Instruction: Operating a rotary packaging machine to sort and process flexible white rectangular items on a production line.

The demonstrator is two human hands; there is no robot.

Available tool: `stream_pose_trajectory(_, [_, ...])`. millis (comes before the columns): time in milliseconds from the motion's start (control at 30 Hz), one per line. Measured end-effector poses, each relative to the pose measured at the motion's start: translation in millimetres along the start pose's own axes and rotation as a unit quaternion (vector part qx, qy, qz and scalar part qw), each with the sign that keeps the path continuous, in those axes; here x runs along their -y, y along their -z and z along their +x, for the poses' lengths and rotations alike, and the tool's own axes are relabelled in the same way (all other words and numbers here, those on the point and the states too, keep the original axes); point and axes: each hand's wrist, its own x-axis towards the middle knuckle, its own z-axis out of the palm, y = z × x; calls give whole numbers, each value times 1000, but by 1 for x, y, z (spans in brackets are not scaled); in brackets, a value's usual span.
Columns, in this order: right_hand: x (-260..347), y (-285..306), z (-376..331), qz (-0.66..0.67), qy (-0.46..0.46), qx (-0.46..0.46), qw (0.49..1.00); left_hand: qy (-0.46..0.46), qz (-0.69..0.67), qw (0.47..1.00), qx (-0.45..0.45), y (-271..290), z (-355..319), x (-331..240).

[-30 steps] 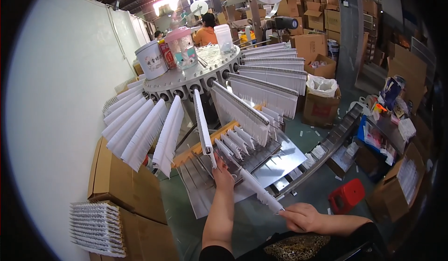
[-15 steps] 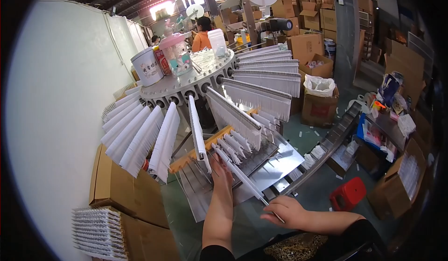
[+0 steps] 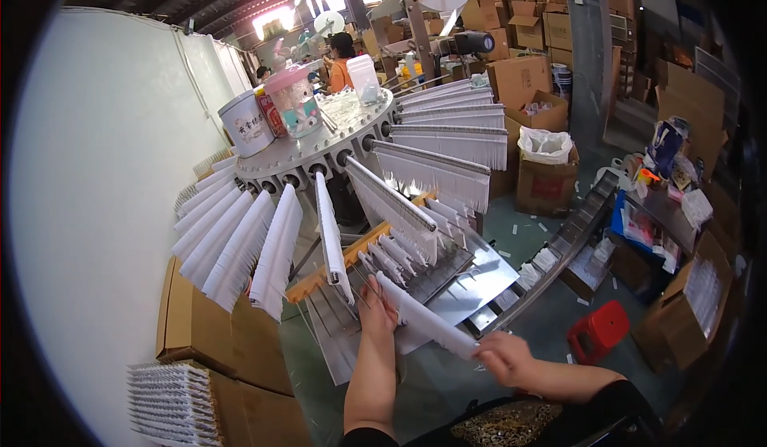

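My right hand [image 3: 507, 357] is closed round the near end of a rod hung with thin white strips [image 3: 427, 319]. The rod slants up and left toward my left hand [image 3: 377, 309]. My left fingers are curled beside the rod's far end, among thin metal rods; what they grip is hidden. Just above my left hand hangs another white-strip rod [image 3: 329, 235] from a round metal turntable [image 3: 300, 153]. Beyond my hands, several bunched white-strip rods [image 3: 391, 255] rest along a notched yellow bar [image 3: 300, 289] over a metal tray [image 3: 491, 275].
Several strip-laden rods fan out round the turntable, which carries a white tin [image 3: 246, 123] and a pink-lidded container [image 3: 294, 103]. Cardboard boxes [image 3: 216, 319] stand at left. A red stool [image 3: 598, 331] and a narrow conveyor [image 3: 559, 243] are at right. A person in orange [image 3: 339, 73] is in the background.
My right hand has moved slightly up and right along with the rod's near end. The white strips now reach down to my right fingers, covering the bare rod end seen before.
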Motion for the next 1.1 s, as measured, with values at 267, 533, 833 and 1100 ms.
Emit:
stream_pose_trajectory(267, [-51,109,-50,434,-295,-148,838,-2,221,945,243,9,-40,-14])
stream_pose_trajectory(533, [-86,174,18,54,-188,-136,971,400,334,711,473,-71,-73,0])
stream_pose_trajectory(833, [-64,114,-96,115,-417,-254,865,268,315,839,353,-105,-119,128])
stream_pose_trajectory(1100, [-49,76,-94,173,-337,-387,841,284,191,888,307,-149,-163,189])
